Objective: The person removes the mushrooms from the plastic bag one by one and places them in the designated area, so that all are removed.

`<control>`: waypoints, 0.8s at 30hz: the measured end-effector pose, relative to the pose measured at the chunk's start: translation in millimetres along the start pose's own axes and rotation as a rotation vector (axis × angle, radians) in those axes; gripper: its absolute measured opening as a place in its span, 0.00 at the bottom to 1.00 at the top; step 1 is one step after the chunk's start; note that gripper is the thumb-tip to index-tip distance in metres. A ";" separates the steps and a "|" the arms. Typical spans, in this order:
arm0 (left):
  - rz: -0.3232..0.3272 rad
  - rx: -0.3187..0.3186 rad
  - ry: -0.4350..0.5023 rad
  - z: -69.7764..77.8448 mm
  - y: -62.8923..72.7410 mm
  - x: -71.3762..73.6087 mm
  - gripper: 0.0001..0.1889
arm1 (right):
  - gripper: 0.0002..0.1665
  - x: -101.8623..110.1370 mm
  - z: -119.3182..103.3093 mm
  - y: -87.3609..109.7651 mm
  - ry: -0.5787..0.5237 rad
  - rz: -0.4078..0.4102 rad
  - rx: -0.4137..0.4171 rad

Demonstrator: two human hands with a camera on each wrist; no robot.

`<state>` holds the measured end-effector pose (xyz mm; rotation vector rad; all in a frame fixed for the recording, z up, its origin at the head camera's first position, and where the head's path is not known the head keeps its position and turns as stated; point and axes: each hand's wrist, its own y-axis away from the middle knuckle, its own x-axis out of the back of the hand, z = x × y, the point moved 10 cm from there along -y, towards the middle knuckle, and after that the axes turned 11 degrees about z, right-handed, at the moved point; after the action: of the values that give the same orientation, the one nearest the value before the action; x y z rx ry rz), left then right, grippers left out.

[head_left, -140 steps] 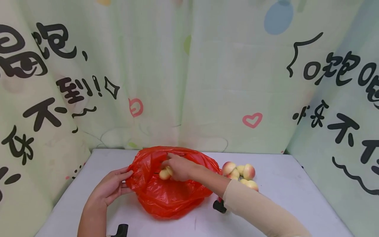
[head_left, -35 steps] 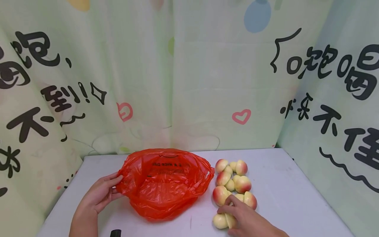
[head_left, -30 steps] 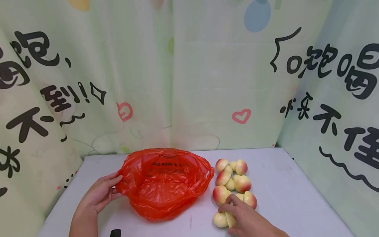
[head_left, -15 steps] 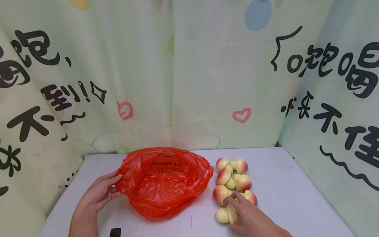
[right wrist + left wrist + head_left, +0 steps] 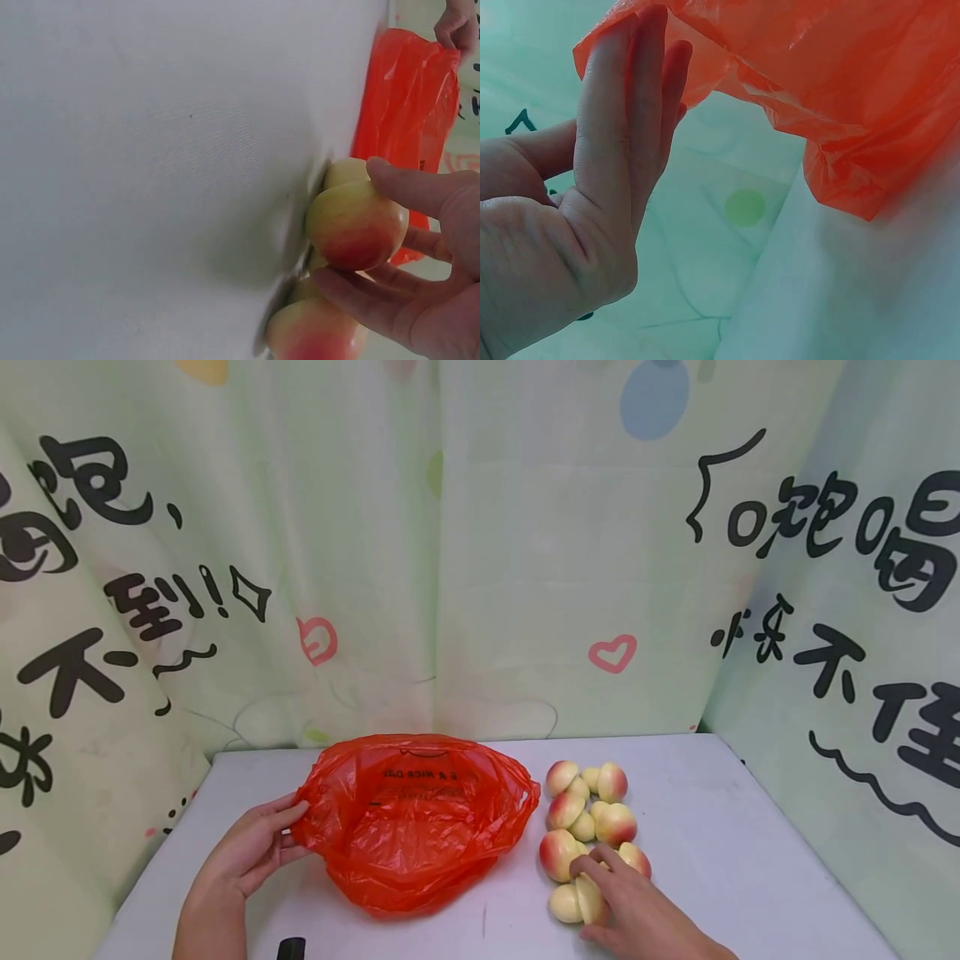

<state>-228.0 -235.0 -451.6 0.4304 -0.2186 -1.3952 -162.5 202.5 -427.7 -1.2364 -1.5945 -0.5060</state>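
My left hand [image 5: 258, 843] pinches the left rim of a red plastic bag [image 5: 420, 827] between thumb and fingers. The bag stands with its wide mouth towards me and dark lettering on its inner far side. In the left wrist view the fingers [image 5: 607, 135] are nearly straight against the plastic. My right hand [image 5: 633, 902] grips a mushroom [image 5: 564, 904] by its cap, thumb on one side and fingers on the other. Its pale rounded stem points left; its cap, seen in the right wrist view, is yellow and red. Whether it touches the table I cannot tell.
Several more mushrooms [image 5: 564, 811] with red-and-cream caps and pale stems lie close together in pairs, right of the bag. All stand on a white table [image 5: 720, 827]. A printed curtain [image 5: 517, 568] hangs behind and along both sides.
Earlier my right hand was inside the bag with a mushroom; now it grips another at the near end of the pairs. Within the last second that mushroom has shifted slightly right and away.
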 end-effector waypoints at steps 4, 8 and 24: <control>0.000 0.002 0.001 -0.6 -0.6 0.3 0.34 | 0.33 1.2 1.9 0.0 0.017 0.015 -0.007; -0.003 0.000 -0.003 -0.5 -0.8 -0.9 0.34 | 0.34 1.5 5.6 0.9 0.047 0.022 -0.042; -0.008 0.002 0.000 -1.2 -1.7 -1.7 0.34 | 0.34 6.8 8.4 1.3 0.111 0.056 -0.086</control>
<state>-229.4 -233.3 -453.3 0.4334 -0.2192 -1.4025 -164.9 212.9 -425.4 -1.2913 -1.4540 -0.6031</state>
